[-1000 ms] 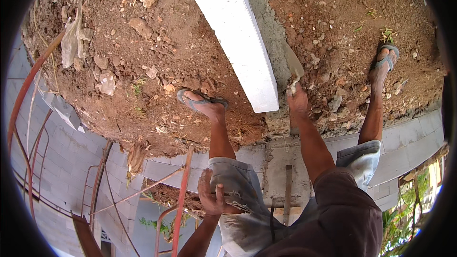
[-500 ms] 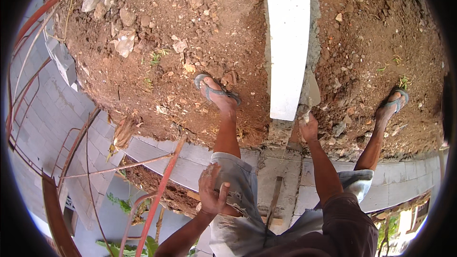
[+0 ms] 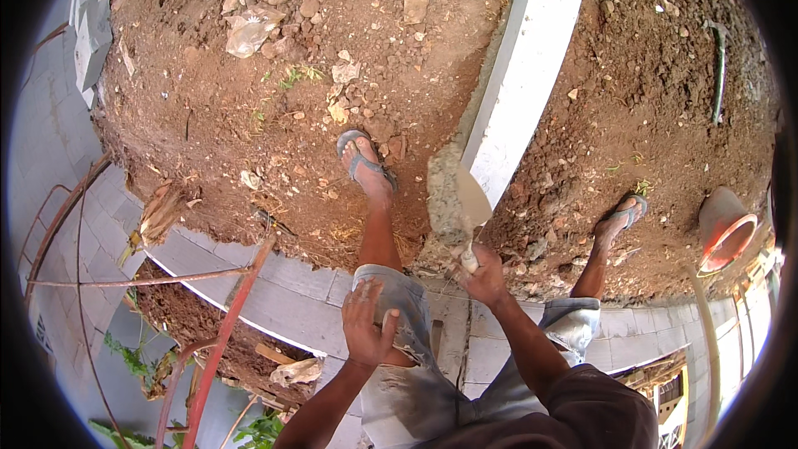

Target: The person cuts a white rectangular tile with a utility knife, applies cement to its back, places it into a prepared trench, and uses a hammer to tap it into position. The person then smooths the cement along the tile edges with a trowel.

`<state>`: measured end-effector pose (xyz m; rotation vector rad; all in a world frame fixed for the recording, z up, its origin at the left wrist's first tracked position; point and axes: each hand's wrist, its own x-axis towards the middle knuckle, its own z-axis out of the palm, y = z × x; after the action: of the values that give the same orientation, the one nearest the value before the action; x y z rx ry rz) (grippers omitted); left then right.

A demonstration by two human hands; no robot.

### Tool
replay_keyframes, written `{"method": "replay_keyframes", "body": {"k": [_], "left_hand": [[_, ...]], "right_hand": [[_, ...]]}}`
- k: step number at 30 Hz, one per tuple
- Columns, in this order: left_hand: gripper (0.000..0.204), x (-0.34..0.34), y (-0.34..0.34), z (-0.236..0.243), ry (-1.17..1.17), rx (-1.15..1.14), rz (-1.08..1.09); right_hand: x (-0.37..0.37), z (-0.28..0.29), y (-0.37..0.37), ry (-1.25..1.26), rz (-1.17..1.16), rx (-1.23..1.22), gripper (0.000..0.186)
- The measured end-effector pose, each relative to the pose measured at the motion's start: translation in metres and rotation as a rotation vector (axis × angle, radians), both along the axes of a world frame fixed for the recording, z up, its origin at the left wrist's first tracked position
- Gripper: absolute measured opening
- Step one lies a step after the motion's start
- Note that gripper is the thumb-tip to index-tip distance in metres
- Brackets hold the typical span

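My right hand (image 3: 486, 276) is closed round the pale handle of a trowel (image 3: 473, 198). The blade lies by the near end of a row of light blocks (image 3: 532, 62), over its near corner. Rough grey mortar (image 3: 447, 201) spreads beside the blade, on the left, and runs along the foot of the blocks. My left hand (image 3: 366, 324) rests on my left thigh, fingers stretched out and thumb apart, holding nothing. Torn shorts (image 3: 399, 299) lie under that palm.
Loose soil with stones surrounds my sandaled feet. An orange-rimmed bucket (image 3: 725, 229) lies tipped at the right. A red metal bar (image 3: 223, 341) slants at the lower left, near a grey block wall (image 3: 249, 283). A green tube (image 3: 718, 75) lies far right.
The view has swung right, bringing the bucket and tube in. The trowel has shifted from the blocks' right side to their near end, baring mortar at its left. My left hand stays on my thigh.
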<state>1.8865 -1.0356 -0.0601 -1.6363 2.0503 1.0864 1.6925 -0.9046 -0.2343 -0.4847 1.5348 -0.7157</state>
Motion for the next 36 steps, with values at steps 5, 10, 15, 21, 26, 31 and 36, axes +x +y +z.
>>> {"method": "replay_keyframes", "body": {"k": [5,10,15,21,26,31,36], "left_hand": [[0.059,-0.001,0.001,-0.001,-0.004,-0.027,0.025],[0.059,0.001,-0.002,-0.004,0.049,-0.050,0.049],[0.057,0.004,-0.004,-0.008,0.071,-0.088,0.092],[0.055,0.004,-0.008,-0.008,0.039,-0.054,0.128],[0.054,0.012,-0.013,-0.007,0.068,-0.045,0.138],[0.052,0.014,-0.016,-0.007,0.110,-0.075,0.121],[0.049,0.007,-0.020,-0.004,0.064,-0.016,0.141]], "right_hand": [[0.029,0.073,-0.102,0.059,0.063,-0.189,0.037],[-0.016,0.110,-0.163,0.122,0.097,-0.190,0.036],[-0.054,0.124,-0.183,0.219,-0.140,-0.389,0.032],[-0.090,0.054,-0.276,0.272,-0.683,-0.375,0.039],[-0.139,-0.060,-0.356,0.655,-0.515,0.166,0.031],[-0.156,-0.098,-0.372,0.761,-0.429,-0.082,0.034],[-0.158,-0.108,-0.370,0.574,-0.488,0.258,0.036]]}}
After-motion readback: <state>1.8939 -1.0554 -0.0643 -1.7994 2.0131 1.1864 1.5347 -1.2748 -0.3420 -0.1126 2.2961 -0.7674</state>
